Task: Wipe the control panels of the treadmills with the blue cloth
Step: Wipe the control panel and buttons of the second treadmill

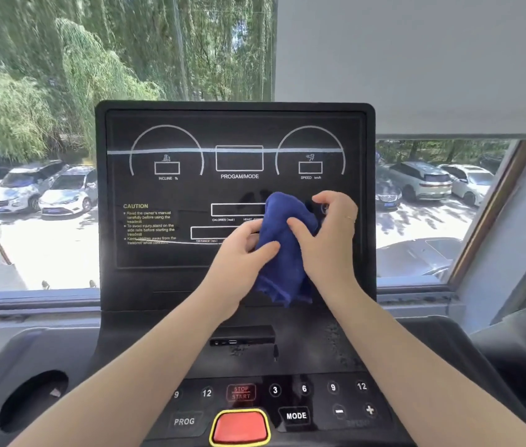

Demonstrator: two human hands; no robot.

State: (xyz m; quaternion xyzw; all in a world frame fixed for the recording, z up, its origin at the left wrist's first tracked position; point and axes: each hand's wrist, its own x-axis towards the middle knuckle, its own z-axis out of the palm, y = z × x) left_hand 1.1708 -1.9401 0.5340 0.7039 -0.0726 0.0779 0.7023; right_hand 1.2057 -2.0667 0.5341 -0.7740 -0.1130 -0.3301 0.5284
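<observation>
The blue cloth is bunched up in front of the lower middle of the treadmill's black control panel. My left hand grips the cloth's left side with curled fingers. My right hand holds its right side, thumb across the cloth and fingers curled above it. The cloth's lower end hangs loose below both hands. It hides part of the panel's lower display boxes.
Below the panel lies the button console with a red stop button, MODE and PROG keys. A round cup holder sits at the left. Behind is a window onto parked cars, with a grey roller blind at upper right.
</observation>
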